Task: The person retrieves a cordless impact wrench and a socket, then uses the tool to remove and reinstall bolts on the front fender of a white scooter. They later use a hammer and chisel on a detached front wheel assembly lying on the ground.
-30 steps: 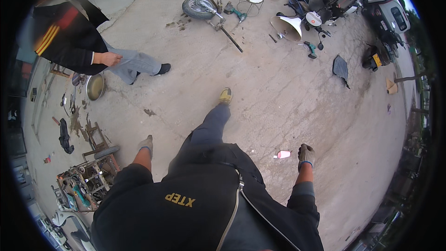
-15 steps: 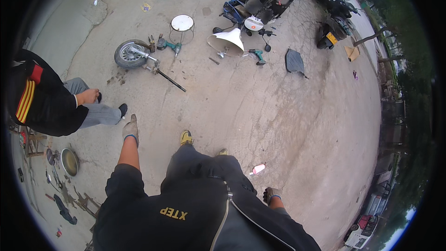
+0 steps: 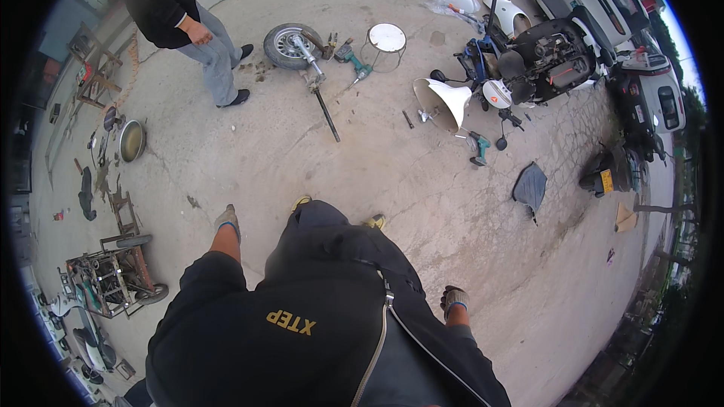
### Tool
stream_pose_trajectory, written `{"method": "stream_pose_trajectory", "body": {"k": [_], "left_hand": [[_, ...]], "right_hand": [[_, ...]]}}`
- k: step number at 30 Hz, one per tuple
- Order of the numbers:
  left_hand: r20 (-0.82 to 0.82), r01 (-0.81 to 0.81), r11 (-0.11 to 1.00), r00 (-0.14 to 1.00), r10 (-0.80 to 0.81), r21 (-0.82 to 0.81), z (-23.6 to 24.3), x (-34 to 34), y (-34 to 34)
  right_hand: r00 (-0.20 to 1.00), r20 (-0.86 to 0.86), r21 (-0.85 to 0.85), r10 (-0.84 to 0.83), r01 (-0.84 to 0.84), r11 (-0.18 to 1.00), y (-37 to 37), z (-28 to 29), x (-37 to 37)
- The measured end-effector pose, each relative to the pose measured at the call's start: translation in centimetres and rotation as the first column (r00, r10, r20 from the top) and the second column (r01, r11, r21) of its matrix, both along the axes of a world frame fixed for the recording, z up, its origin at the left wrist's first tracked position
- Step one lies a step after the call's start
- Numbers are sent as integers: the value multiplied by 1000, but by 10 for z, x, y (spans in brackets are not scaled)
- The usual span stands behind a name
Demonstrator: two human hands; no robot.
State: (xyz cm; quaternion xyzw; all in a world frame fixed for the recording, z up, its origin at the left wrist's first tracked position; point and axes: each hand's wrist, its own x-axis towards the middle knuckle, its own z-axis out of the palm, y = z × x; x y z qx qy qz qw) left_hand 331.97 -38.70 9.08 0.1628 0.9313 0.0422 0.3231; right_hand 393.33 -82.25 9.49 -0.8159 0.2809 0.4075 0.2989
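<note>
Wheeled metal cart (image 3: 138,267) sits to your left, its long axis running roughly fore and aft, narrow frame end pointing ahead. Open concrete (image 3: 452,207) separates its right edge from your gloved left hand (image 3: 228,217) and stretches past your shoes (image 3: 376,221) to the black fork tube (image 3: 327,115). Your right hand (image 3: 455,299) looks partly curled; either hand's finger spread or hold cannot be told.

Head camera: up on the person's head, looking down and ahead
Jacket (image 3: 226,350): very close, big along the bottom
Left hand (image 3: 227,219) and right hand (image 3: 454,300): farther down, seen from above
Wheel (image 3: 282,47): far off, near the top
View: wide and round
</note>
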Motion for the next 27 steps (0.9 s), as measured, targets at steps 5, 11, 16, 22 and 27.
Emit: {"method": "stream_pose_trajectory", "body": {"k": [5, 11, 16, 22, 27], "left_hand": [[-44, -133, 983, 991, 129, -122, -20, -38, -105], [-75, -151, 977, 987, 141, -151, -52, -42, -107], [-36, -71, 987, 997, 67, -146, -87, -13, -13], [111, -17, 1000, 994, 17, 0, -70, 56, 152], [216, 19, 981, 975, -61, 191, -10, 87, 272]], "right_hand": [[989, -9, -34, 150, -150, 988, 43, -6, 132], [933, 135, 94, 333, -347, 933, 169, -18, 161], [739, 333, -51, 586, -607, 793, 242, -33, 147], [904, 146, -77, 403, -395, 915, 297, 39, 124], [946, 96, -141, 309, -295, 945, 368, 83, 109]]}}
